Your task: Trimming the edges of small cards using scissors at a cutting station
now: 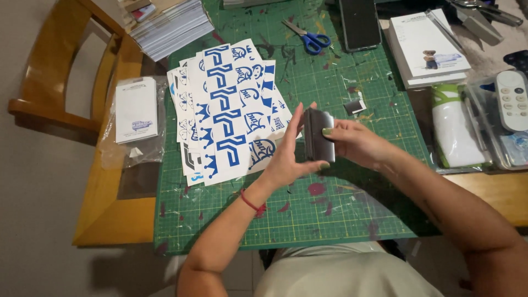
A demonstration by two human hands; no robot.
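My left hand (289,151) and my right hand (355,143) together hold a small dark grey metallic box (318,135) upright above the green cutting mat (308,209). The left palm presses flat against the box's left side. The right hand's fingers wrap its right side, with a thumb over the top edge. A red string bracelet sits on my left wrist. Just left of the hands lies a fanned pile of white sheets with blue cut-out stickers (228,113).
Blue-handled scissors (309,37) and a dark phone (359,23) lie at the mat's far edge. White notepads (426,47), a clear case with a white remote (511,102), and a white roll (454,129) sit to the right. A bagged notepad (136,110) and wooden chair (60,66) are on the left.
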